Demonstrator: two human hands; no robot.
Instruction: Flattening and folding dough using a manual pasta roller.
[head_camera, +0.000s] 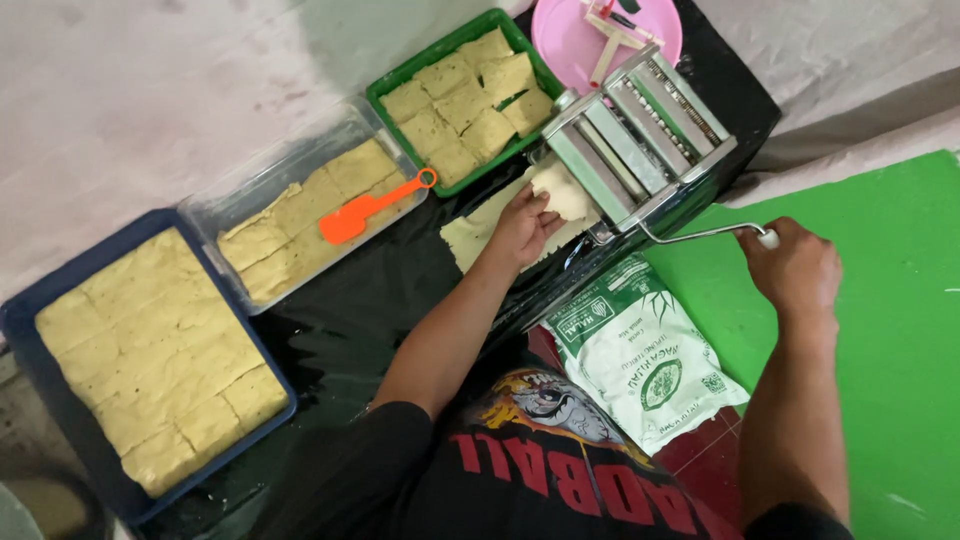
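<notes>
A steel hand-cranked dough roller (640, 140) stands on a black plastic sheet (400, 290). My right hand (795, 265) is shut on the white grip of its crank handle (700, 235). My left hand (525, 225) holds a pale dough sheet (562, 192) at the roller's near side. More flattened dough (470, 240) lies under that hand on the black sheet.
A blue tray (25, 345), a clear tub (240, 190) with an orange spatula (370, 210) and a green tray (385, 95) all hold cut dough squares. A pink plate (570, 40) sits behind the roller. A flour bag (640, 350) lies by a green mat (880, 330).
</notes>
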